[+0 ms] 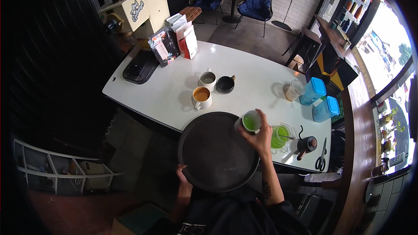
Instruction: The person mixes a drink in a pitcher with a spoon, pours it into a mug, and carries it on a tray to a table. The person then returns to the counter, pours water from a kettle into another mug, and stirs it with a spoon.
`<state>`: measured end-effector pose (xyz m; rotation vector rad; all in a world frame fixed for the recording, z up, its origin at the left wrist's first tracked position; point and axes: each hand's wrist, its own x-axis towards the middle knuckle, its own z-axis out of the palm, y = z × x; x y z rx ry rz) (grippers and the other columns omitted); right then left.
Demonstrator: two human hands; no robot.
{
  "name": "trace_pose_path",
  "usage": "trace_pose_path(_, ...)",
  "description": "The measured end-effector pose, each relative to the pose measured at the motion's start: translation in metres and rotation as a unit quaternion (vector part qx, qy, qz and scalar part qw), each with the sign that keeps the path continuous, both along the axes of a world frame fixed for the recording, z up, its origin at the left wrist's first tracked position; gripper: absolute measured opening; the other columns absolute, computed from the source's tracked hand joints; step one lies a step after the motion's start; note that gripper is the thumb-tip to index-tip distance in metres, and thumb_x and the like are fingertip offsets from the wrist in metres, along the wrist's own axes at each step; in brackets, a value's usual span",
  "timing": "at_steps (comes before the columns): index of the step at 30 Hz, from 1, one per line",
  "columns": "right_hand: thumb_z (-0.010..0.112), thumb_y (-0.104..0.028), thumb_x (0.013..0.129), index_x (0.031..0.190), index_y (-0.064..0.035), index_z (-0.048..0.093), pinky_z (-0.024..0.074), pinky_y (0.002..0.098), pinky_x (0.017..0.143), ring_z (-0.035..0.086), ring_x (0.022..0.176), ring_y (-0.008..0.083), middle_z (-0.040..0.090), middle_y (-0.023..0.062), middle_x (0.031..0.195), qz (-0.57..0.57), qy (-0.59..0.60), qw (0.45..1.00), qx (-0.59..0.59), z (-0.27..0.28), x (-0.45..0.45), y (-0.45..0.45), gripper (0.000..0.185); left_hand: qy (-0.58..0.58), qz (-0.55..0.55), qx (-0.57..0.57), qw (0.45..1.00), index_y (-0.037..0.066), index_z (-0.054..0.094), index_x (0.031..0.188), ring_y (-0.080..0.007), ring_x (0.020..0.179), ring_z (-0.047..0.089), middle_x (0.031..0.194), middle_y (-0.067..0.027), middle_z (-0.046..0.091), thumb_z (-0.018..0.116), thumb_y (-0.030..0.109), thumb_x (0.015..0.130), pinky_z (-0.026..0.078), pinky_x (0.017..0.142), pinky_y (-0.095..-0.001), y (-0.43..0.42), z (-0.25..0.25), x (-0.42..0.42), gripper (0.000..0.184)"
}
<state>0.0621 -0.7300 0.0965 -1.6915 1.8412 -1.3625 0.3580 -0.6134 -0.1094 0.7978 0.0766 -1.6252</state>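
My left hand (184, 176) grips the left rim of a round dark serving tray (217, 152), which I hold level in front of me, its far edge over the counter's front edge. With my right hand (260, 137) I hold a cup of green drink (251, 122), fingers wrapped round its side, at the tray's upper right rim. Whether the cup touches the tray I cannot tell. Just right of that hand stands a glass pitcher (281, 137) of green liquid with a thin utensil in it. Beyond the tray are a white mug of brown drink (201, 95), a grey-lined mug (207, 79) and a black cup (225, 84).
On the white counter (248, 67), a gooseneck kettle (307, 144) and scissors (321, 156) lie right. Two blue-lidded containers (314, 91) and a clear cup (294, 90) are behind them. Packets (187, 39) and a black flat device (140, 67) stand far left.
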Motion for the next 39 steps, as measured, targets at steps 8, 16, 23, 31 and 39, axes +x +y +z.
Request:
trace_pose_path(8, 0.091, -0.026, 0.064, 0.134, -0.0042, 0.054, 0.0541, 0.0435, 0.098, 0.067, 0.115, 0.0349, 0.068, 0.0182, 0.122, 0.209, 0.028, 0.975, 0.072, -0.029, 0.036, 0.023, 0.082, -0.016, 0.069, -0.056, 0.996, 0.002, 0.057, 0.130, -0.0357, 0.109, 0.063, 0.127, -0.0134, 0.063, 0.056, 0.027, 0.078, 0.052, 0.099, -0.0464, 0.017, 0.006, 0.000, 0.058)
trace_pose_path(16, 0.092, -0.018, 0.062, 0.137, -0.0030, 0.053, 0.0543, 0.0429, 0.101, 0.063, 0.120, 0.0348, 0.064, 0.0157, 0.132, 0.314, 0.054, 0.945, 0.067, -0.037, 0.068, 0.027, 0.086, 0.048, 0.125, -0.127, 0.983, 0.000, 0.063, 0.121, -0.0365, 0.105, 0.065, 0.117, -0.0152, 0.068, 0.055, 0.030, 0.080, 0.054, 0.097, -0.0461, 0.048, -0.048, 0.036, 0.051)
trace_pose_path(23, 0.093, -0.014, 0.060, 0.138, -0.0035, 0.053, 0.0570, 0.0425, 0.095, 0.066, 0.113, 0.0350, 0.066, 0.0155, 0.127, 0.363, 0.047, 0.929, 0.063, -0.032, 0.110, 0.020, 0.088, 0.051, 0.135, -0.166, 0.976, -0.004, 0.061, 0.127, -0.0384, 0.113, 0.063, 0.126, -0.0192, 0.066, 0.050, 0.035, 0.084, 0.051, 0.102, -0.0470, 0.077, -0.019, 0.052, 0.059)
trace_pose_path(31, 0.094, -0.015, 0.061, 0.139, -0.0030, 0.051, 0.0573, 0.0435, 0.094, 0.065, 0.111, 0.0372, 0.064, 0.0172, 0.126, 0.438, 0.051, 0.895, 0.065, -0.028, 0.171, 0.011, 0.090, 0.136, 0.194, -0.271, 0.933, -0.004, 0.062, 0.123, -0.0369, 0.105, 0.067, 0.118, -0.0191, 0.069, 0.050, 0.033, 0.085, 0.053, 0.099, -0.0449, 0.086, -0.043, 0.096, 0.055)
trace_pose_path(39, 0.093, -0.031, 0.068, 0.146, 0.0020, 0.041, 0.0457, 0.0455, 0.108, 0.052, 0.130, 0.0388, 0.053, 0.0223, 0.138, 0.520, -0.037, 0.850, 0.071, -0.024, 0.234, -0.012, 0.100, -0.298, 0.377, -0.028, 0.877, 0.008, 0.062, 0.093, -0.0227, 0.080, 0.063, 0.085, -0.0062, 0.062, 0.055, 0.022, 0.089, 0.053, 0.081, -0.0369, 0.112, -0.080, 0.155, 0.017)
